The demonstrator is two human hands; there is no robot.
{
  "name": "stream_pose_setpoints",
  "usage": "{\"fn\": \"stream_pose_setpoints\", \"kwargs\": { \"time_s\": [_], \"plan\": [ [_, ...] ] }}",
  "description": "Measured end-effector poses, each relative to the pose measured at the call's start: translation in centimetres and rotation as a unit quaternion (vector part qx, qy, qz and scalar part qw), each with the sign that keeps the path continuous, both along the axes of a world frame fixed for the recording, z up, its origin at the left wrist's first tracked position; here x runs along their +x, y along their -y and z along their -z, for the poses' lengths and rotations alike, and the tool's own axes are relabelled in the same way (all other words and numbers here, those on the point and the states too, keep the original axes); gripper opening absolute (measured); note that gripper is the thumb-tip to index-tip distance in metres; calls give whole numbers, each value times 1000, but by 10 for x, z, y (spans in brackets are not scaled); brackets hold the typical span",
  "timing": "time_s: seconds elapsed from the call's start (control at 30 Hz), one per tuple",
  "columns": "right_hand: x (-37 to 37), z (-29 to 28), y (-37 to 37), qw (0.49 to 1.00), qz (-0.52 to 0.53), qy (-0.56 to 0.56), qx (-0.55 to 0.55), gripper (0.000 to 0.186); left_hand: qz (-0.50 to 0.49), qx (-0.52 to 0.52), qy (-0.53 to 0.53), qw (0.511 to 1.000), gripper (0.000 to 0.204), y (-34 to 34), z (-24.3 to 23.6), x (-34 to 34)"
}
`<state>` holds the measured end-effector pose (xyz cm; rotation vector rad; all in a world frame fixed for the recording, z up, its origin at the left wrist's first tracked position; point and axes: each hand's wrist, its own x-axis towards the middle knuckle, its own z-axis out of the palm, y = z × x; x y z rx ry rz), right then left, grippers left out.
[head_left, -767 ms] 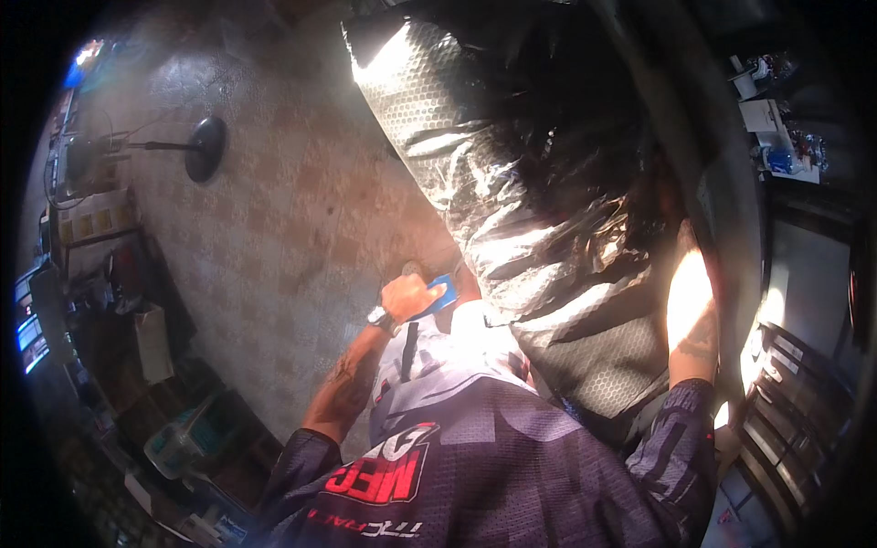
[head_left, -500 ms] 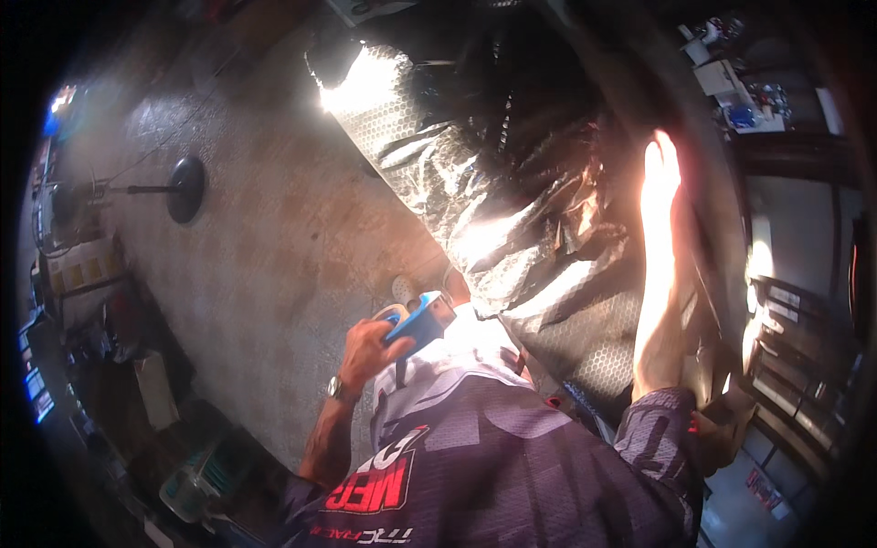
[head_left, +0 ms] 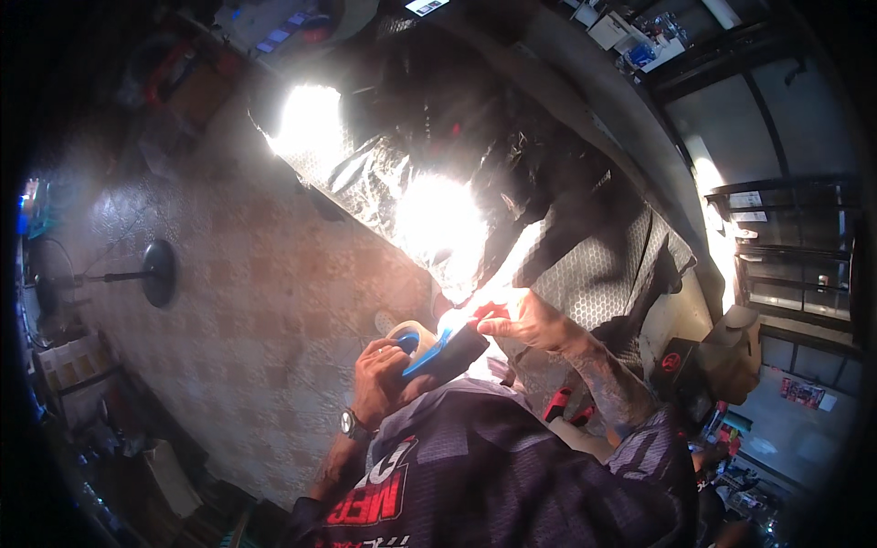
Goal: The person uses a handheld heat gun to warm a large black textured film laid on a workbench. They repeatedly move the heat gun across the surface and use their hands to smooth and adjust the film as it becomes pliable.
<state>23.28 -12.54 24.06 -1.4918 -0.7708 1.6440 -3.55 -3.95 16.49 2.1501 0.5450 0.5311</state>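
Note:
My left hand (head_left: 379, 384), with a watch at its wrist, is wrapped round a blue tape dispenser (head_left: 427, 356) that carries a tan roll of tape (head_left: 422, 334). The dispenser is held in front of my body. At its far end my right hand (head_left: 537, 321) has thumb and fingers pinched together; what lies between them is washed out by glare. Just beyond both hands spreads crumpled black bubble wrap (head_left: 585, 285), with strong light bleaching its left part. What the bubble wrap covers cannot be seen.
A stand fan (head_left: 157, 274) is at the left over the patterned floor (head_left: 274, 265). To the right are a cardboard box (head_left: 738, 347), a dark box with a red mark (head_left: 674, 367) and a barred window (head_left: 786, 233). A cluttered shelf (head_left: 650, 41) is at the far right.
My right hand has come back from the bubble wrap to the dispenser's end, its fingers now pinched. The dispenser in my left hand is turned somewhat, and the view has swung to the right.

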Motion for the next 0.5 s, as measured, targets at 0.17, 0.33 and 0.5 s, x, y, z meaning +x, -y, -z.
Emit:
{"fn": "stream_pose_setpoints", "kwargs": {
  "time_s": [0.17, 0.33, 0.5],
  "plan": [
    [67, 22, -13, 959, -54, 229, 156, 13, -38, -88, -24, 995, 43, 26, -1, 8],
    [289, -14, -80, 916, 178, 304, 192, 10, -106, -216, -104, 965, 40, 36, 15, -45],
    [482, 23, -124, 849, 182, 483, 114, 20, -128, -257, -194, 938, 54, 52, 42, -75]
  ]
}}
